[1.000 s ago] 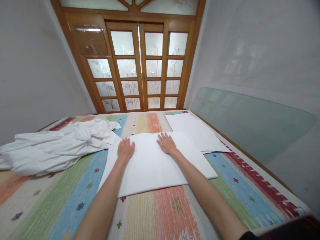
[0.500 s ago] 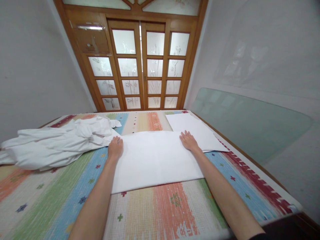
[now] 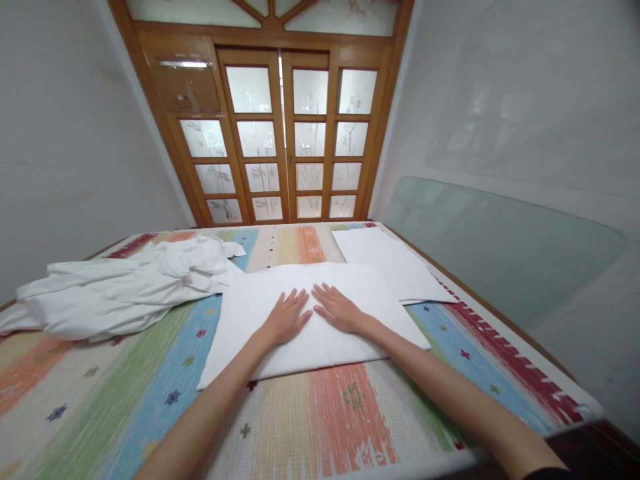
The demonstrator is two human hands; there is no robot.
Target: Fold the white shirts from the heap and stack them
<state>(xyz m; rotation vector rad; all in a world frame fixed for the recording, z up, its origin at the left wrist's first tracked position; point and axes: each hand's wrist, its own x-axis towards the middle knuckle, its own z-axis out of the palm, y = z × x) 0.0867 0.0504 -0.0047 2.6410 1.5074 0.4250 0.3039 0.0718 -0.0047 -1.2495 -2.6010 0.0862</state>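
A folded white cloth [image 3: 350,347] lies flat in front of me, its long side running left to right. My left hand [image 3: 289,316] rests palm down near the middle of it, fingers stretched out. Close beside it, my right hand [image 3: 336,308] also lies flat on the cloth with the fingers spread. The fingertips of the two hands almost meet. Neither hand grips anything.
A crumpled white cloth [image 3: 110,293] lies to the left. Another folded white piece [image 3: 385,257] sits behind at the right. All rest on a striped, patterned cover [image 3: 320,427]. Beyond are wooden glazed doors [image 3: 285,133]; a pale green panel [image 3: 490,240] is along the right wall.
Both hands have moved from the cloth's two side edges inward to its middle, and the fingers are now laid out flat. The folded cloth's near corners reach further out to each side.
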